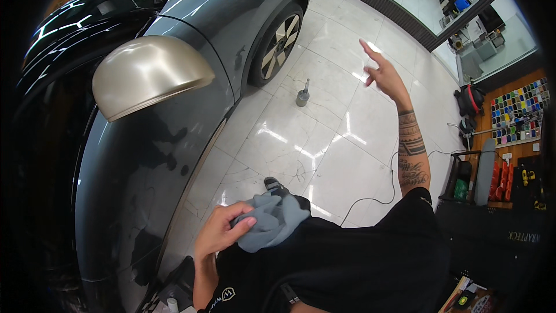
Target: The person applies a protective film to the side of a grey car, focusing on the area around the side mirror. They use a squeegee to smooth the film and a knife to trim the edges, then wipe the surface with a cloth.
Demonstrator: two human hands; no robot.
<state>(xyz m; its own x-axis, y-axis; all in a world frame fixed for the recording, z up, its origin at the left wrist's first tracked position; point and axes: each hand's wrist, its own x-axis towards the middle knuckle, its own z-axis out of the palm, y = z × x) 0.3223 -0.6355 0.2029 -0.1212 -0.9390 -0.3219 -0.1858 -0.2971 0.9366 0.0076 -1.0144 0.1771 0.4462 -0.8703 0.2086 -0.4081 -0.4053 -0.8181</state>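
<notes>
A bunched grey-blue cloth [271, 220] is gripped in my left hand [225, 226], close in front of my body. My right hand [382, 72] is stretched out ahead over the floor, its fingers apart and nothing in it. To my left stands a dark grey car [202, 0]. Its door mirror [150, 75] has a champagne-coloured cap and juts toward me. On the tiles near the front wheel [281, 40] stands a small bottle [302, 94] with a narrow neck.
The floor has glossy white tiles [278, 133]. A thin black cable [370, 199] runs over it at the right. Farther right are a black and red vacuum cleaner [470, 99], a board of colour swatches [519, 111] and a black rack [460, 177]. A low dark wall [379, 6] borders the far side.
</notes>
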